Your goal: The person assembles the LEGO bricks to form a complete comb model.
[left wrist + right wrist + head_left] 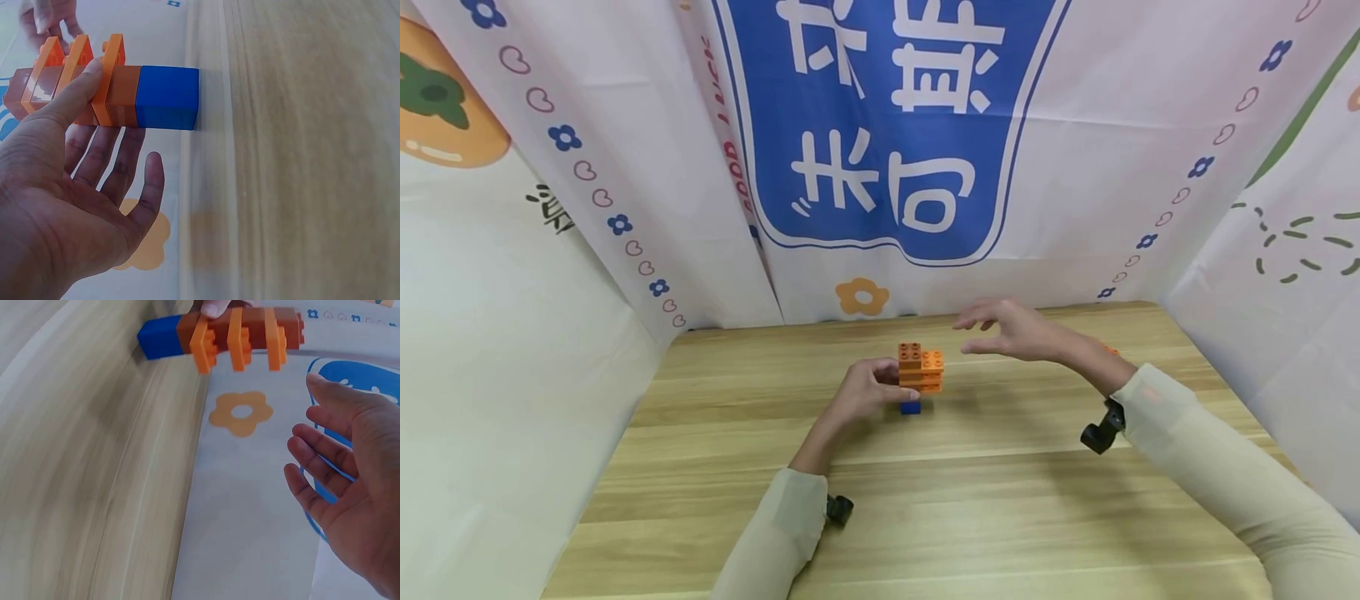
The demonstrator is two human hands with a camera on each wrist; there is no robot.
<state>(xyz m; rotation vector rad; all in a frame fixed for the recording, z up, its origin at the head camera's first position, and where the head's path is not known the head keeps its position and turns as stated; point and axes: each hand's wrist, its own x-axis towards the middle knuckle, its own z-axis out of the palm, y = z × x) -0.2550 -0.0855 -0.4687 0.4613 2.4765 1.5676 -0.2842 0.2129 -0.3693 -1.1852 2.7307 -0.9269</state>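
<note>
A stack of toy building bricks stands upright near the far middle of the table, brown bricks layered with flat orange bricks that jut out to the right. At its foot is a blue brick. My left hand grips the stack from the left, thumb on the near side and fingers behind. To the right of the stack my right hand hovers with fingers spread and loosely bent, holding nothing. Its palm shows bare in the right wrist view, apart from the jutting orange bricks.
More orange bricks lie at the far right of the wooden table, partly hidden behind my right forearm. A printed white cloth hangs along the table's back edge, with side cloths left and right.
</note>
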